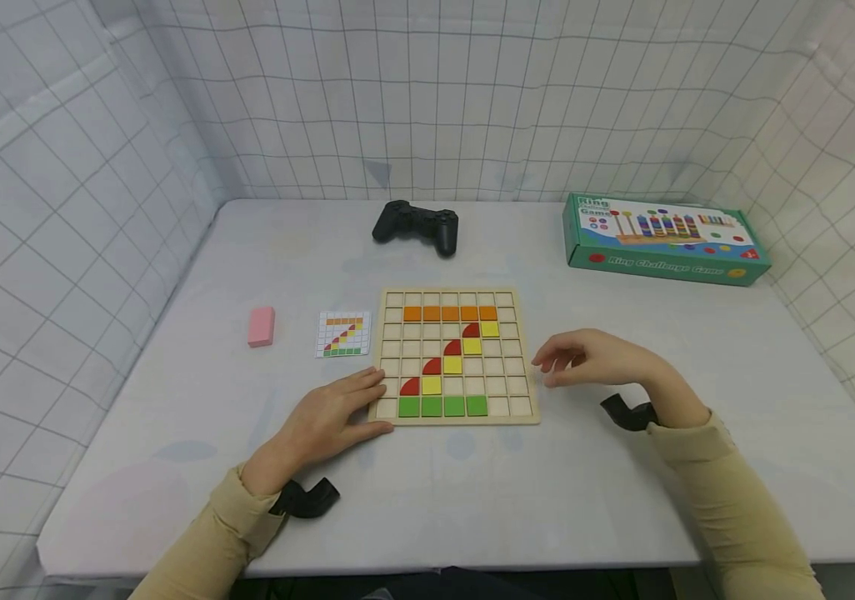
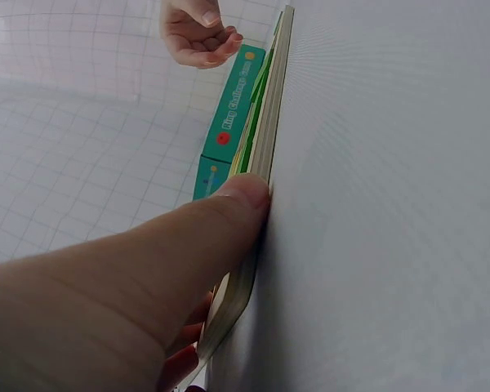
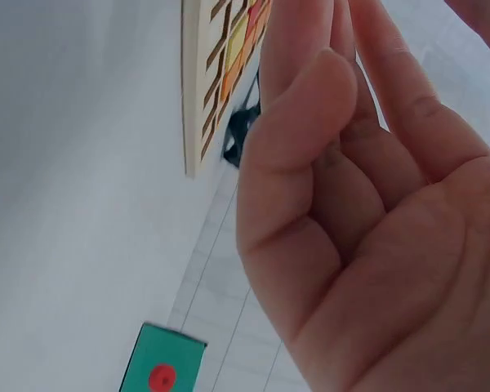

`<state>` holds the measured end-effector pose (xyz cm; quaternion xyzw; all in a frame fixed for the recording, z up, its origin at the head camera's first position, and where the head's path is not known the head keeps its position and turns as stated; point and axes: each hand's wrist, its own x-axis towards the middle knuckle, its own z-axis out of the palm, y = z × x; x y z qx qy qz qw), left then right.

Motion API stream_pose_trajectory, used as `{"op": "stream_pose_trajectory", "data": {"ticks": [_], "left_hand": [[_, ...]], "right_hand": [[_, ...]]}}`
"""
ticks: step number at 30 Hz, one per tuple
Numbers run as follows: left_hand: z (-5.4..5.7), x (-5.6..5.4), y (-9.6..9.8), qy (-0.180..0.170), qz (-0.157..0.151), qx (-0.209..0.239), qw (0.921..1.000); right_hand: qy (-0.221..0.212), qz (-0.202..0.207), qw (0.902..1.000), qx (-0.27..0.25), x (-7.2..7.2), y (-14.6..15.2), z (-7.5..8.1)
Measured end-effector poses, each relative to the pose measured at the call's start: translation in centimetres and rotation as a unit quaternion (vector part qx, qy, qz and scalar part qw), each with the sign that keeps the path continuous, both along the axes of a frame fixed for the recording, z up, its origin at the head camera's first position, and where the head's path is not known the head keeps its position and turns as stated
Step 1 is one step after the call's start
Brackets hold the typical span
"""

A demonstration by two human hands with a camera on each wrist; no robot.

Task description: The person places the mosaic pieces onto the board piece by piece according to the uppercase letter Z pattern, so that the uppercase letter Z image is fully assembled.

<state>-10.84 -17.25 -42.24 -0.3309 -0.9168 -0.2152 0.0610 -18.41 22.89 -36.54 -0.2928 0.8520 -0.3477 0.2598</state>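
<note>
A wooden grid board (image 1: pixel 499 367) lies flat on the table. Orange squares (image 1: pixel 450 313) line its upper part and green squares (image 1: pixel 442 407) its bottom row; between them, yellow squares and red quarter-round pieces (image 1: pixel 452 347) run diagonally. My left hand (image 1: pixel 326 423) rests at the board's lower left corner, fingers extended on its left edge. In the left wrist view the thumb (image 2: pixel 243 193) presses along the board's front edge. Right of the board hovers my right hand (image 1: pixel 598 360), fingers loosely bent; the right wrist view shows nothing in its palm (image 3: pixel 441 269).
Left of the board lies a small pattern card (image 1: pixel 343 334) with a similar coloured design. Farther left is a pink block (image 1: pixel 262 327). A black game controller (image 1: pixel 417 225) sits behind the board, and a green Ring Challenge Game box (image 1: pixel 663 242) at the back right.
</note>
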Motion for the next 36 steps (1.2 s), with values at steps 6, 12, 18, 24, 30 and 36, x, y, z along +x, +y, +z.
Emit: {"op": "stream_pose_trajectory", "data": {"ticks": [6,12,18,24,30,36], "left_hand": [[0.0,0.0,0.0,-0.003,0.000,0.000,1.0000],[-0.1,0.0,0.0,-0.002,0.000,0.000,1.0000],[-0.1,0.0,0.0,-0.001,0.001,0.000,1.0000],[0.0,0.0,0.0,-0.006,0.000,0.002,1.0000],[-0.1,0.0,0.0,-0.007,0.002,-0.002,1.0000],[0.0,0.1,0.1,-0.006,0.003,-0.002,1.0000]], "right_hand": [[0.009,-0.040,0.9992,-0.003,0.3,2.3,0.1],[0.033,-0.064,0.9973,-0.013,0.5,4.5,0.0],[0.051,-0.100,0.9936,-0.010,0.6,6.2,-0.2],[0.043,-0.117,0.9918,-0.030,0.6,7.5,-0.3],[0.045,-0.141,0.9884,-0.032,0.6,8.9,-0.6],[0.027,-0.152,0.9871,-0.044,0.3,10.2,-1.0]]}}
